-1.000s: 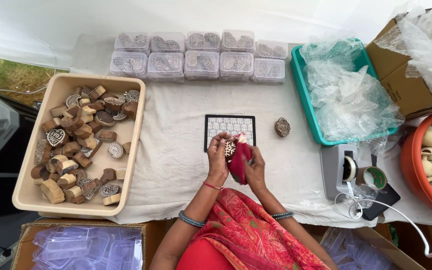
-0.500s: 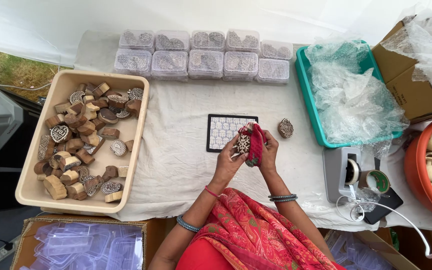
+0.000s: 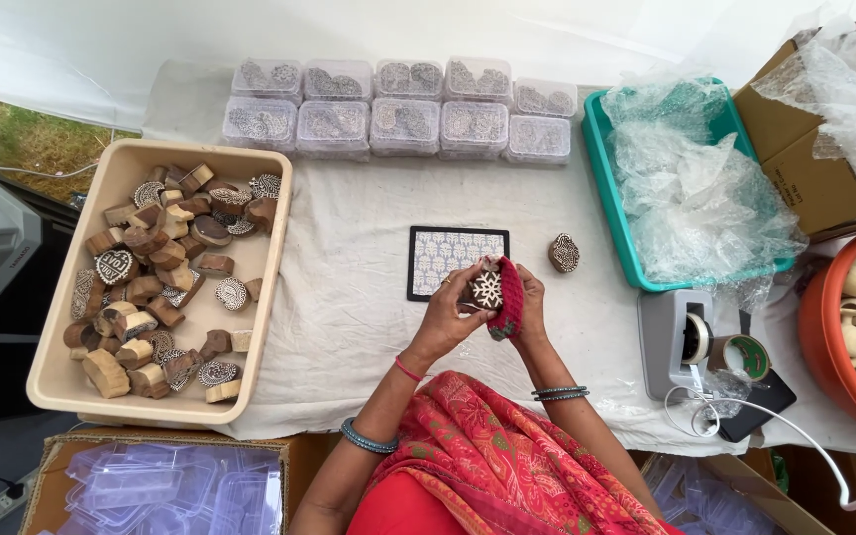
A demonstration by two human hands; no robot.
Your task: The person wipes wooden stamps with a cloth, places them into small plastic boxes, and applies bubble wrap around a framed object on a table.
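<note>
Where a white cloth covers the bench [image 3: 369, 287], under white sheeting with grass at the left edge, both hands meet above its middle. The left hand [image 3: 448, 315] has its grip closed on a carved wooden block [image 3: 485, 289]; the right hand [image 3: 527, 307] presses a red cloth [image 3: 510, 302] against it. Just beyond lie a patterned tile [image 3: 443, 253] and another block [image 3: 564, 253]; a beige tub [image 3: 61, 381] of blocks sits left, a teal tray [image 3: 606, 198] right.

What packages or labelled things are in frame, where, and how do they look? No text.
Clear lidded boxes: two rows at the table's far edge, patterned blocks inside.
Cardboard box: far right, brown, holding clear plastic wrap.
Teal tray: right of centre, full of bubble wrap.
Patterned card: centre, rectangular, black border, pale print.
Carton of empty clear boxes: bottom left.
</note>
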